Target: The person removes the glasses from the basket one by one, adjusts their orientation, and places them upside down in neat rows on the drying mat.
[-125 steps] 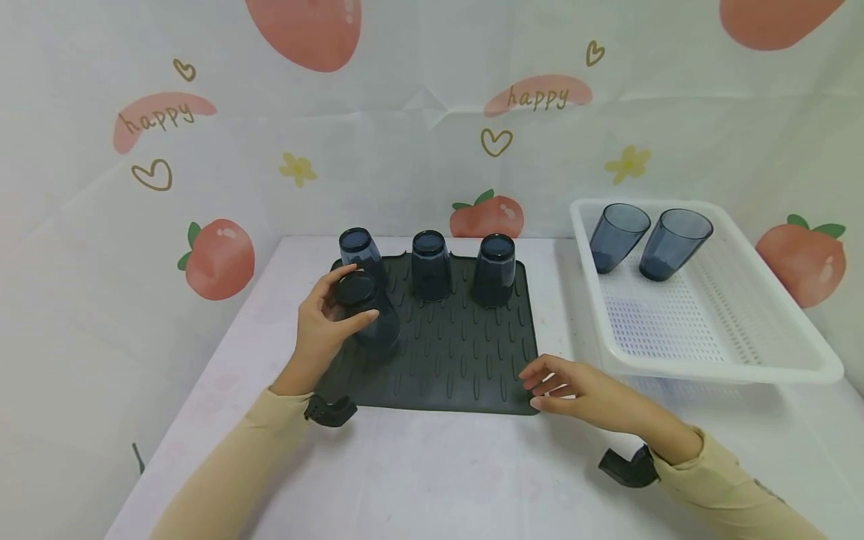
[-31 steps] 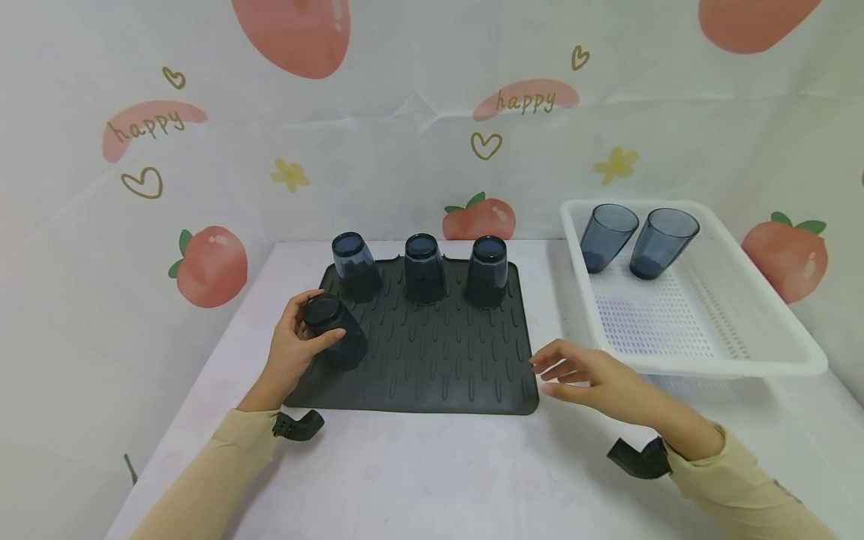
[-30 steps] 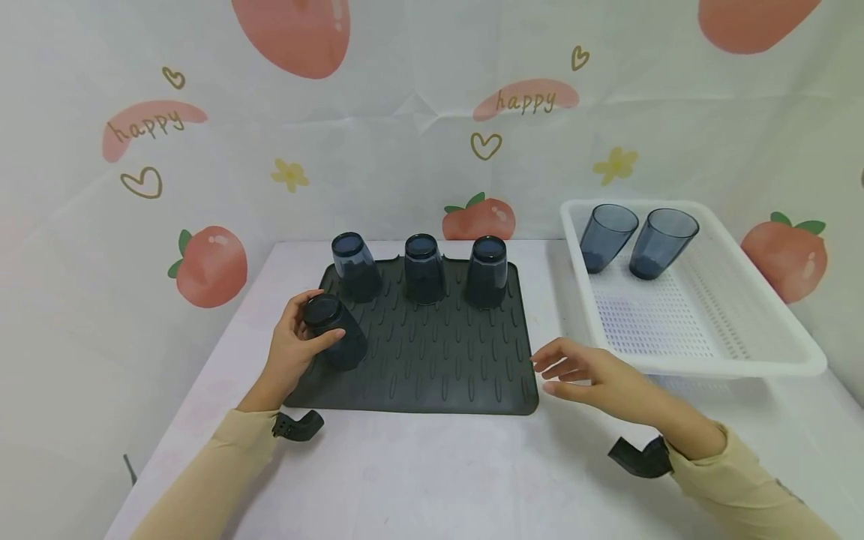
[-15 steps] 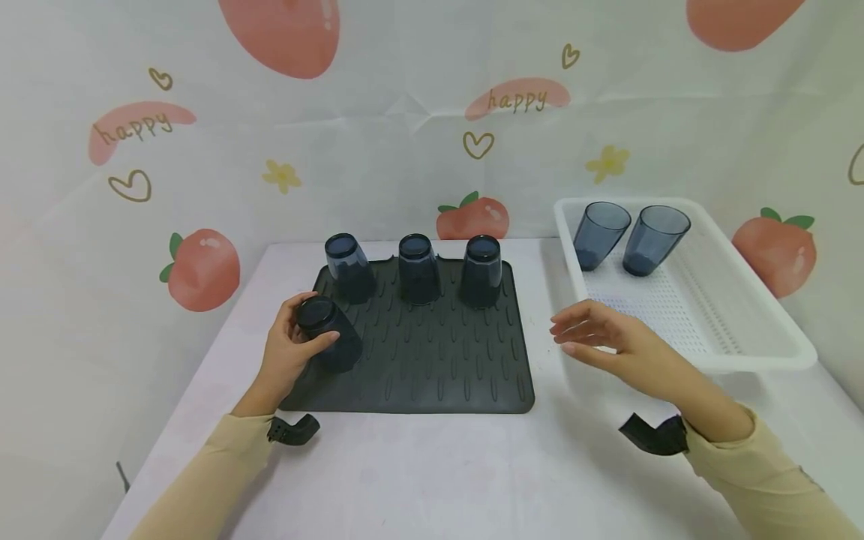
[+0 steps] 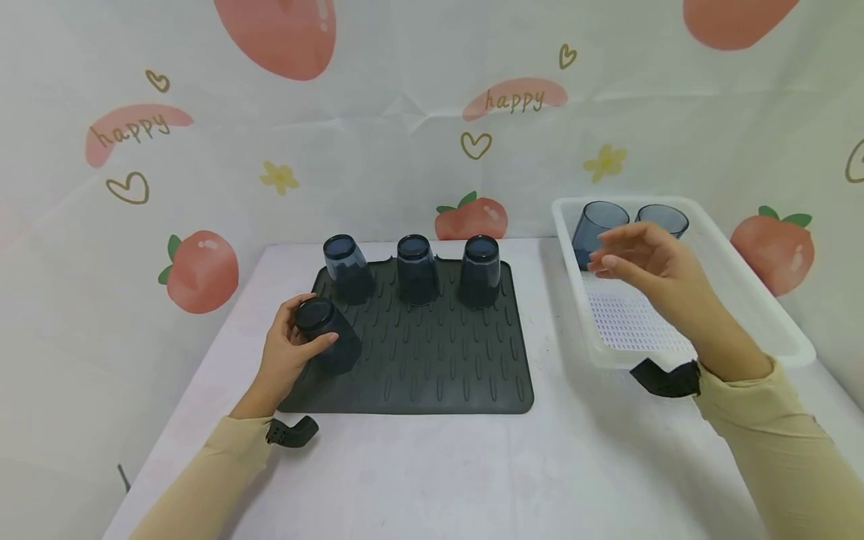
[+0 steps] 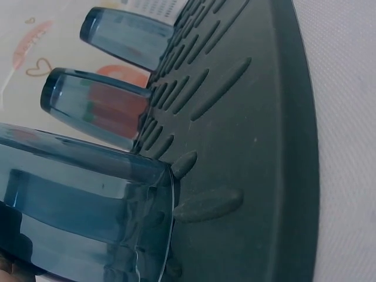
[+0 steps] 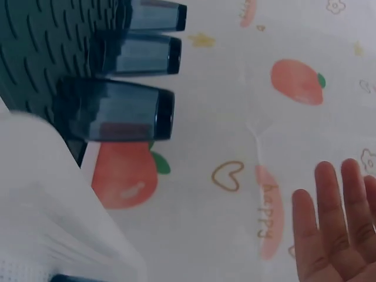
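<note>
My left hand [image 5: 286, 356] grips an upside-down blue drinking glass [image 5: 328, 336] at the left of the dark ribbed drying mat [image 5: 432, 375]. The same glass [image 6: 82, 200] fills the lower left of the left wrist view, its rim down at the mat. Over the white basket [image 5: 580, 315] my right hand [image 5: 658, 270] hovers with fingers extended and nothing in it. Two tinted glasses lean inside the basket: the left glass [image 5: 597, 225] shows beside the fingertips, while the right glass [image 5: 664, 217] is mostly hidden behind the hand.
Along the mat's back edge stand three more upside-down glasses: a left one [image 5: 349, 270], a middle one [image 5: 418, 271] and a right one [image 5: 481, 274]. A white cloth printed with fruit rises behind the table [image 5: 432, 472].
The left hand brought its glass from near the back-left glass toward the mat's left edge, then stayed there. My right hand rose from beside the mat to over the basket.
</note>
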The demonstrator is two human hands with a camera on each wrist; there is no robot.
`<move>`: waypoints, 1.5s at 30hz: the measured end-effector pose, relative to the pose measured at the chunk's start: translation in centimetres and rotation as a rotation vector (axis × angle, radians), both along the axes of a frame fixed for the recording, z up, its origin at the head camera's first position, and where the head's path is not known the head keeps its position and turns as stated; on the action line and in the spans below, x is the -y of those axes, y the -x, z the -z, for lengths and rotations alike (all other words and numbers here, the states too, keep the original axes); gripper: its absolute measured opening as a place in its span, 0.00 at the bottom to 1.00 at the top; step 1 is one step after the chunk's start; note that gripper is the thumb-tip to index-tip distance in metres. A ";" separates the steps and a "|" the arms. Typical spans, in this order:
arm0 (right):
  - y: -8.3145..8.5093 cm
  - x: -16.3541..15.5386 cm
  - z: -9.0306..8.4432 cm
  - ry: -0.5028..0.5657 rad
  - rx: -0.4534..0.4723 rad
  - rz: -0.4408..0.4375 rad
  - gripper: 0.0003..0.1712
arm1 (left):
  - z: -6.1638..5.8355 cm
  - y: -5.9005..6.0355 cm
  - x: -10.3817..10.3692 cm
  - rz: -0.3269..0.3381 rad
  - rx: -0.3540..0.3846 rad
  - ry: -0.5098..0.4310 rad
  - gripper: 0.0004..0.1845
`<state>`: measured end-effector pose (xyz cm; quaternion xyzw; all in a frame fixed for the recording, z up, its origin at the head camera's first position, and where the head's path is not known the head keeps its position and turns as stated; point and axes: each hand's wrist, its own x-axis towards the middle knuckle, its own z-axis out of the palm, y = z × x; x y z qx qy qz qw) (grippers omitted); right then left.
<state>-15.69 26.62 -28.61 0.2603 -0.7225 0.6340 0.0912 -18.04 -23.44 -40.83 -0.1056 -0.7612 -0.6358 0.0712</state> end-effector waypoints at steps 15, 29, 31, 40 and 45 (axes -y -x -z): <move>6.3 -2.4 -1.1 0.337 0.029 0.163 0.11 | 0.4 0.1 0.3 0.004 -0.004 0.009 0.40; 11.4 -7.5 0.3 0.136 0.083 0.590 0.10 | 0.3 0.2 0.3 0.005 -0.003 0.020 0.40; 11.9 -7.9 0.6 0.047 0.086 0.656 0.11 | 0.3 0.2 0.3 0.004 -0.004 0.022 0.40; 13.0 -9.2 1.7 -0.153 0.167 0.709 0.19 | 0.3 0.2 0.2 0.000 -0.005 0.034 0.40; 13.0 -9.6 2.1 -0.237 0.214 0.732 0.30 | 0.2 0.2 0.2 0.004 -0.007 0.037 0.40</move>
